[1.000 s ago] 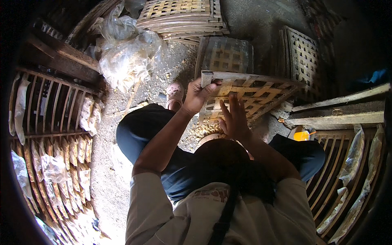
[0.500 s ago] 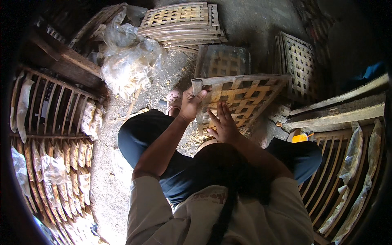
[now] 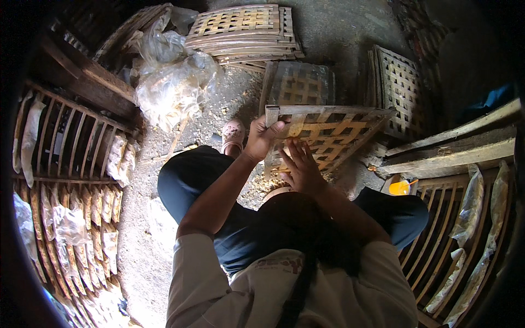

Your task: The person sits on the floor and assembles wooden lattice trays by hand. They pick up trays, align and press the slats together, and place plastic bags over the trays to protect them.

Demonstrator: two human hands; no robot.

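Observation:
A woven bamboo lattice panel with a wooden frame is held up, tilted, in front of my lap. My left hand is closed on its left edge near the upper corner, thumb on the facing side. Against the lower left of the weave rests my right hand, fingers stretched out and touching the strips, gripping nothing. Just beyond the panel stands a tray-like piece with a dark, translucent sheet over its lattice.
Stacked lattice panels lie at the back, and others lean at the right. Crumpled clear plastic sits at the back left. Slatted racks holding wrapped long pieces flank me, left and right. An orange cup stands beside the right rack.
The panel has shifted slightly right and its tilt has changed a little. Both hands have moved with it, keeping the same hold and touch.

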